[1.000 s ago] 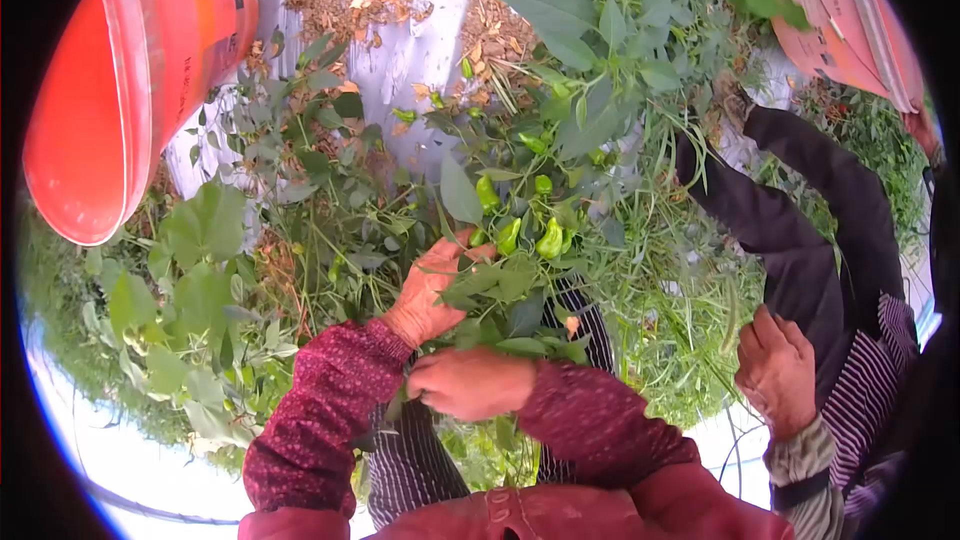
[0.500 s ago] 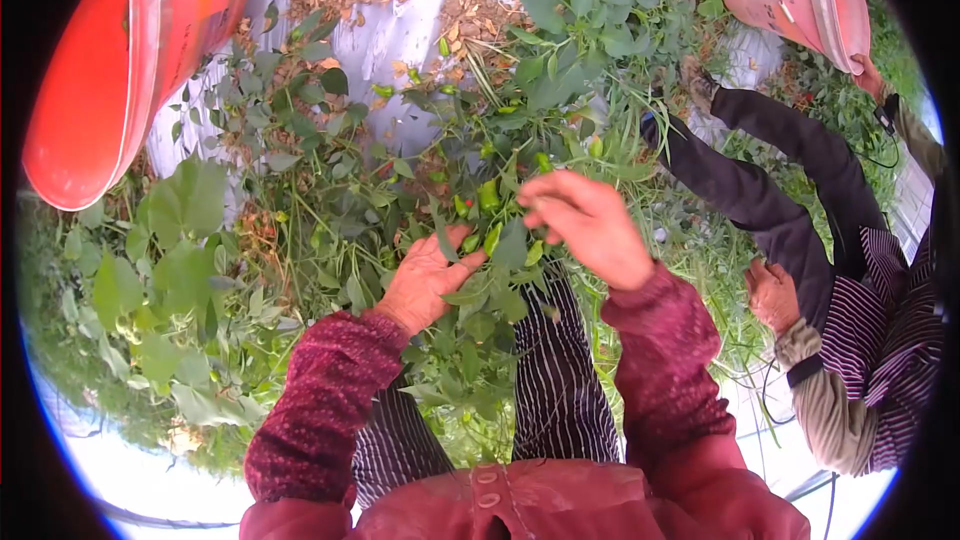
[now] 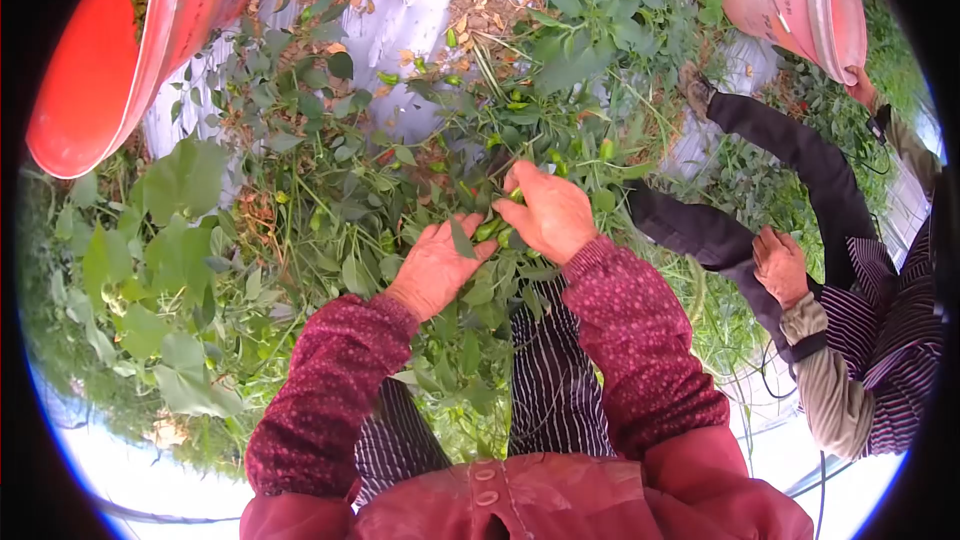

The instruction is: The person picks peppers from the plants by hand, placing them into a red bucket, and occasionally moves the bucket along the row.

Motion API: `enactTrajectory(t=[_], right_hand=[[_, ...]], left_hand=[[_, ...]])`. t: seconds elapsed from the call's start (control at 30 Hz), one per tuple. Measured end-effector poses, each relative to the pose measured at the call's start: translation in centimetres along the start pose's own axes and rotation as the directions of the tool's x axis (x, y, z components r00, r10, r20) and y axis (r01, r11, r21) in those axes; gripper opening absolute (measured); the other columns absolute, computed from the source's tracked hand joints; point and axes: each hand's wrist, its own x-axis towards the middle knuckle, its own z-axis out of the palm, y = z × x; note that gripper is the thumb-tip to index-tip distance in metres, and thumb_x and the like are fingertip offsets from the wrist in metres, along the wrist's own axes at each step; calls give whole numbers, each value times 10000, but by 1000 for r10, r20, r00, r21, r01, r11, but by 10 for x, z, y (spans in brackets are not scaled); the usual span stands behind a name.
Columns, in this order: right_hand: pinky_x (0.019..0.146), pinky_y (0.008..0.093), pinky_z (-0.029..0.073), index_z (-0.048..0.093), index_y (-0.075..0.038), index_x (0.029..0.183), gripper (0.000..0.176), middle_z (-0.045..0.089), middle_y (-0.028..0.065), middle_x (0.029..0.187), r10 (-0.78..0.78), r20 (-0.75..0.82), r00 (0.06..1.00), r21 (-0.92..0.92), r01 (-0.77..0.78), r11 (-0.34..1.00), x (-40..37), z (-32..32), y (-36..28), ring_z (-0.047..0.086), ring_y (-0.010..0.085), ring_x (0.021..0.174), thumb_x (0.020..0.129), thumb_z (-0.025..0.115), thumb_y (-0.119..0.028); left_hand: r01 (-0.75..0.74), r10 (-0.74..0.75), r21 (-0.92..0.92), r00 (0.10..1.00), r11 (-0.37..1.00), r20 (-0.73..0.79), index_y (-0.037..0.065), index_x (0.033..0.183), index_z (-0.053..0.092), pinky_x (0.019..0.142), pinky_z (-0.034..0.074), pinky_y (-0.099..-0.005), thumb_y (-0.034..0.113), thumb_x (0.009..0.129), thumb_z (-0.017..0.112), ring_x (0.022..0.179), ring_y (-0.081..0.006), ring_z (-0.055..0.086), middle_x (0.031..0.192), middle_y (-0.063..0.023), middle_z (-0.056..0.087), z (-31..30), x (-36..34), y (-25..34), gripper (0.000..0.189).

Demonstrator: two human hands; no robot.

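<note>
Low among the leaves, my left hand (image 3: 440, 265) curls its fingers and thumb around green peppers (image 3: 489, 229) and some leaves. My right hand (image 3: 550, 212) is right beside it, its fingers closed on a green pepper at the plant; its fingertips are partly hidden by the hand itself. The pepper plant (image 3: 480, 290) spreads leafy stems in front of my striped trousers. More green peppers show among the stems and on the plastic sheet, such as a small green pepper (image 3: 388, 78).
A red bucket (image 3: 150, 50) lies tipped at the upper left, with something green inside. On the right sits another person (image 3: 870, 340) in dark trousers, one hand (image 3: 862, 87) on a pale red bucket (image 3: 795, 10). Whitish plastic sheet (image 3: 410, 0) and dry leaves lie beyond the plants.
My right hand has moved left and down to the peppers beside my left hand, and its fingers have closed there. The other person's near leg and hand have shifted slightly.
</note>
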Motion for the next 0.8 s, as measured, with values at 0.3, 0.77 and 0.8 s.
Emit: enactTrajectory(t=[0.3,0.77,0.8], right_hand=[[428,196,373,518,-68,1044,197,568,-16,824,120,42,992,792,-107,602,-50,-10,4,495,37,515,862,591,-85],[607,295,456,596,-39,958,222,586,66,763,117,-99,988,318,-80,945,-44,9,-11,588,175,679,786,668,-157],[607,295,456,596,-39,958,222,586,66,763,121,-98,988,317,-84,945,-41,13,-14,588,175,679,786,668,-157]], left_hand=[[34,-34,3,999,999,39,121,1166,561,978,376,-430,59,725,588,1204,-333,427,1309,-161,427,-4,9,1,447],[47,-34,83,988,995,-153,135,1195,514,973,378,-443,116,785,550,1214,-351,409,1292,-191,415,13,5,-4,412],[51,-39,94,992,994,-122,126,1191,516,972,380,-439,113,781,547,1215,-349,410,1285,-191,423,11,7,-3,411]])
